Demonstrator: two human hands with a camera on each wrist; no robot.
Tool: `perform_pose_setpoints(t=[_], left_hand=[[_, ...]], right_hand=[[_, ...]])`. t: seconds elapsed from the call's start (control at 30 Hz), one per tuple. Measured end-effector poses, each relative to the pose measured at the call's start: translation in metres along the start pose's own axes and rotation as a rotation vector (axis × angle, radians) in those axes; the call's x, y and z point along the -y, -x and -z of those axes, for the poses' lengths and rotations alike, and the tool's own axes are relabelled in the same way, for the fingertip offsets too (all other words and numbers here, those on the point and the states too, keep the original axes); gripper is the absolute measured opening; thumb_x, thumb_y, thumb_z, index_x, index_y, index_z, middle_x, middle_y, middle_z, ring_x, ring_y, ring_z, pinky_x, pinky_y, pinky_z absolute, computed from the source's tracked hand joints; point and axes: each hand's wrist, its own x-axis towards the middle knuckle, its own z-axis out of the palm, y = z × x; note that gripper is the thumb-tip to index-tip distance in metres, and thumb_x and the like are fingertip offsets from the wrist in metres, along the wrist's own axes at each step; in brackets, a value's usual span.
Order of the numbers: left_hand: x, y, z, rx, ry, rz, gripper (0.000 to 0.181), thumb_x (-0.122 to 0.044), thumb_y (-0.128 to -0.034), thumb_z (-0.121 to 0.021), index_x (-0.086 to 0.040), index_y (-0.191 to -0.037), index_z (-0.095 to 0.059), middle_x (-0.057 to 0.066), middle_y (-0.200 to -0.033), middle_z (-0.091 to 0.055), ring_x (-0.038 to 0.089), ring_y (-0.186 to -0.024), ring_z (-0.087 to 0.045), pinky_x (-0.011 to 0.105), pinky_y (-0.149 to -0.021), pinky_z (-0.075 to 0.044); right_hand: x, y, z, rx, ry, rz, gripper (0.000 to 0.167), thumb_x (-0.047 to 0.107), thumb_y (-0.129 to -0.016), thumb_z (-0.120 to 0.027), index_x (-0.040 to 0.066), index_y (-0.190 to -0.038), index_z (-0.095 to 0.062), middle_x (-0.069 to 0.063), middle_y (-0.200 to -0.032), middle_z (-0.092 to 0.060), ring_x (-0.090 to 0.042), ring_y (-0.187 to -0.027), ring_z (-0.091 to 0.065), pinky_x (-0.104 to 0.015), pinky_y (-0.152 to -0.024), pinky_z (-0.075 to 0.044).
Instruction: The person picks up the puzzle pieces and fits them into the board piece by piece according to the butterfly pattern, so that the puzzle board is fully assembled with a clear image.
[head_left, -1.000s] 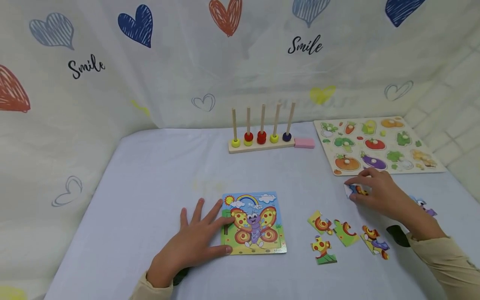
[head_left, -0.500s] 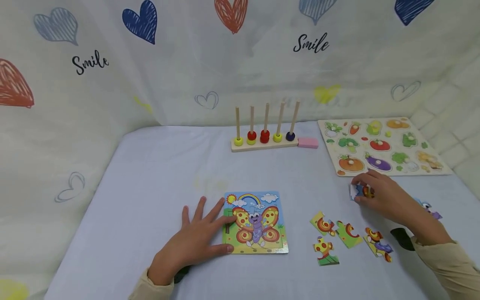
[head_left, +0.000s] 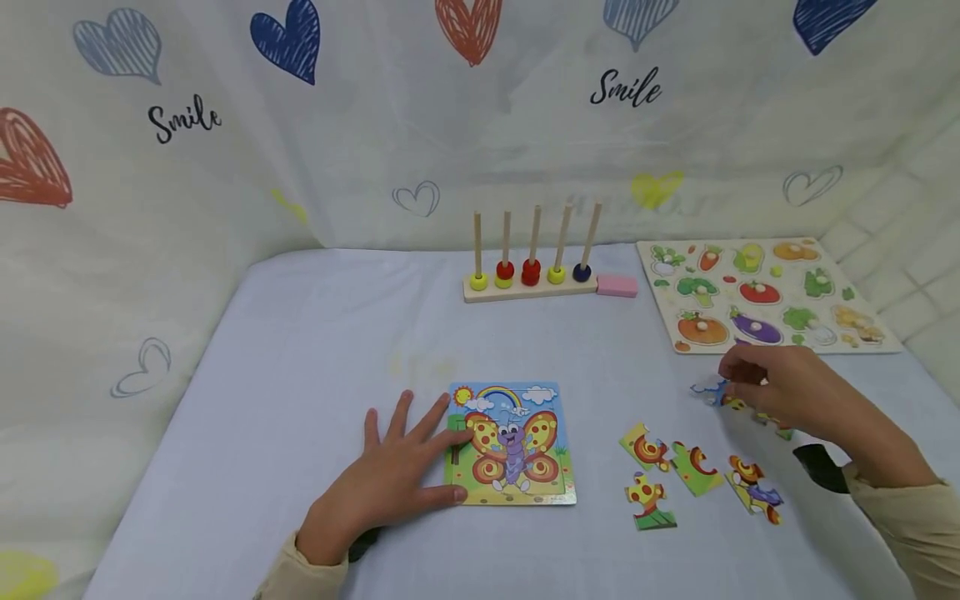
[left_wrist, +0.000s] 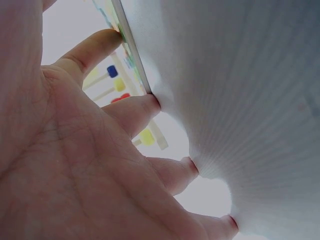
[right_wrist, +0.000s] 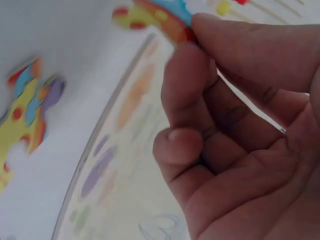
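Note:
My left hand (head_left: pixel 382 479) lies with fingers spread at the left side of a square butterfly puzzle (head_left: pixel 517 492), its index finger and thumb touching it. In the left wrist view, the fingertips (left_wrist: pixel 152 102) rest on the table by the puzzle's edge. My right hand (head_left: pixel 787 392), just in front of the vegetable board, pinches a blue, red and yellow puzzle piece (right_wrist: pixel 162 17) between thumb and fingers. Another puzzle piece (right_wrist: pixel 27 112) lies on the cloth beside it, partly hidden under the hand in the head view. Several loose pieces lie nearer, including a yellow-green piece (head_left: pixel 696 468).
A wooden board of vegetable shapes (head_left: pixel 757 312) lies at the back right. An abacus-like stand (head_left: pixel 532 289) with upright pegs and beads stands at the back, a pink block (head_left: pixel 617 286) at its right end. A white cloth with hearts hangs behind.
My right hand has shifted a little to the right and turned, with the puzzle piece still pinched. A piece under it shows differently now. The left hand stays on the puzzle.

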Motion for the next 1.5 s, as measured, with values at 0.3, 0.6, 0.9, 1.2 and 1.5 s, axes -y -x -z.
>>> perform_pose_setpoints(t=[0.3,0.6,0.9,1.2,1.5], left_hand=[[0.001,-0.001,0.0,-0.004,-0.004,-0.007,0.069,-0.059,-0.0925,-0.079,-0.035,-0.154,-0.059,0.004,-0.178,-0.022,0.053,-0.16,-0.002,0.086,-0.113,-0.001],[0.0,0.0,0.0,-0.008,-0.004,-0.012,0.068,-0.058,-0.0932,-0.078,-0.034,-0.154,-0.059,0.005,-0.178,-0.022,0.053,-0.16,-0.003,0.086,-0.113,-0.003],[0.001,0.001,0.001,-0.005,0.0,-0.021,0.068,-0.058,-0.0936,-0.078,-0.034,-0.154,-0.059,0.005,-0.178,-0.022,0.053,-0.16,-0.003,0.086,-0.112,-0.003],[0.001,0.001,0.002,-0.003,-0.003,-0.028,0.068,-0.059,-0.0941,-0.077,-0.035,-0.155,-0.059,0.004,-0.178,-0.021,0.054,-0.159,-0.004,0.087,-0.112,-0.004],[0.001,0.001,0.002,-0.001,-0.003,-0.021,0.069,-0.06,-0.0934,-0.077,-0.036,-0.155,-0.057,0.004,-0.178,-0.021,0.054,-0.159,-0.004,0.087,-0.112,-0.004]], right_hand=[[0.019,-0.006,-0.001,0.008,-0.166,-0.025,0.009,0.006,-0.097,-0.079,0.006,-0.101,-0.071,0.002,-0.089,-0.072,-0.018,-0.078,-0.065,-0.026,-0.063,-0.054],[0.034,-0.016,-0.01,0.064,-0.289,-0.027,0.007,0.009,-0.1,-0.077,0.005,-0.104,-0.072,0.001,-0.092,-0.075,-0.018,-0.079,-0.069,-0.027,-0.069,-0.055],[0.054,-0.029,-0.025,0.112,-0.391,-0.046,0.009,0.013,-0.1,-0.077,0.005,-0.103,-0.073,0.0,-0.086,-0.074,-0.02,-0.079,-0.068,-0.028,-0.072,-0.056],[0.082,-0.048,-0.042,0.169,-0.496,-0.004,0.009,0.013,-0.102,-0.074,0.005,-0.102,-0.069,-0.002,-0.085,-0.072,-0.021,-0.079,-0.065,-0.03,-0.074,-0.053],[0.105,-0.065,-0.056,0.223,-0.577,0.044,0.011,0.012,-0.102,-0.073,0.003,-0.101,-0.066,-0.005,-0.082,-0.071,-0.025,-0.073,-0.066,-0.032,-0.071,-0.051]])
